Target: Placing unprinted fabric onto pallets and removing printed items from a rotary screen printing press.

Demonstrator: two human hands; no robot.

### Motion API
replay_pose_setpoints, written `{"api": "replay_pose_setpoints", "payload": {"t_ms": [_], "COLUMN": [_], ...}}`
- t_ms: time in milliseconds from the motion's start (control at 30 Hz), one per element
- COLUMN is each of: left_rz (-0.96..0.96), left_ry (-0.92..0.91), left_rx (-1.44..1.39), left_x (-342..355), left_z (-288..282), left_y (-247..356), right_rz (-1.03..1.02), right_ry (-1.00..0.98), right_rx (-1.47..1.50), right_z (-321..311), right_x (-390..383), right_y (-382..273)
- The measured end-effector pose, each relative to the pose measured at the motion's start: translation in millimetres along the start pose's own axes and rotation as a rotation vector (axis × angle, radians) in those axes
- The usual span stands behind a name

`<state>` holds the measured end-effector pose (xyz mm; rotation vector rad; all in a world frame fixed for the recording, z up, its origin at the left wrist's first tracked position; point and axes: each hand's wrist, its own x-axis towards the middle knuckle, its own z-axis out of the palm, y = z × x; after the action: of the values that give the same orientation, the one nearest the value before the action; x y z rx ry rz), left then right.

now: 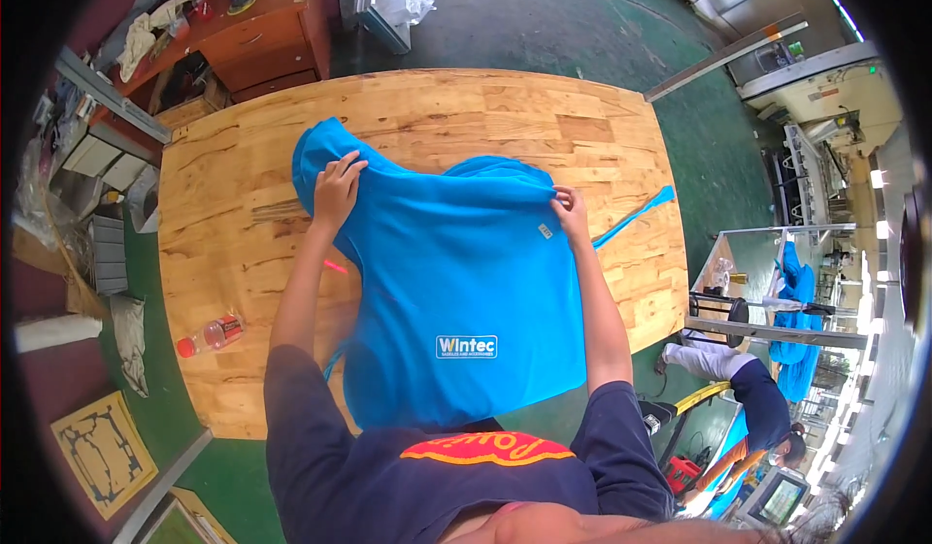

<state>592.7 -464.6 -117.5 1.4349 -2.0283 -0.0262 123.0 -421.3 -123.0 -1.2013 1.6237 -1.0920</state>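
We note a blue cloth piece (466, 272) spread across the wooden table (233, 253), its lower part covering the near edge close to the wearer's torso. Right hand (573, 216): fingertips pinch the cloth's upper right margin. Left hand (333, 193): fingers bent over the narrow upper left part; thumb and underside hard to make out, so we cannot tell whether it grips or only presses. A thin blue strap (636, 216) runs out beyond the right forearm, which hides its inner end. Clear bottle (211, 335) on its side, left. At right, a bending co-worker (762, 408), hands indistinct.
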Motion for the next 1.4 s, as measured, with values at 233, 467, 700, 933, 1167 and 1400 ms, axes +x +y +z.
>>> {"api": "replay_pose_setpoints", "payload": {"t_ms": [233,467,700,933,1167,1400], "left_rz": [-0.1,-0.125,-0.13,-0.691,-0.528,-0.586], "left_ry": [-0.295,-0.306,0.267,0.072,0.057,0.21], "left_rx": [0.002,-0.005,0.175,-0.188,-0.092,-0.241], "left_x": [39.7,60.2,27.1,-59.2,-48.6,-74.8], "left_z": [3.7,-1.4,-4.9,-18.6,-20.4,-25.5], "left_y": [-19.7,-15.6,-5.1,-38.7,-46.7,-41.9], "right_rz": [0.004,0.116,0.11,0.323,0.25,0.369], "right_ry": [0.059,-0.062,-0.054,-0.193,-0.079,0.084], "right_rx": [-0.37,-0.494,-0.492,-0.409,-0.423,-0.129], "right_z": [-21.8,-72.1,-97.8,-106.8,-112.6,-113.9], "right_x": [-37.1,-90.9,-143.9,-188.2,-223.1,-236.5], "right_y": [21.1,38.3,30.0,32.7,49.4,40.2]}}
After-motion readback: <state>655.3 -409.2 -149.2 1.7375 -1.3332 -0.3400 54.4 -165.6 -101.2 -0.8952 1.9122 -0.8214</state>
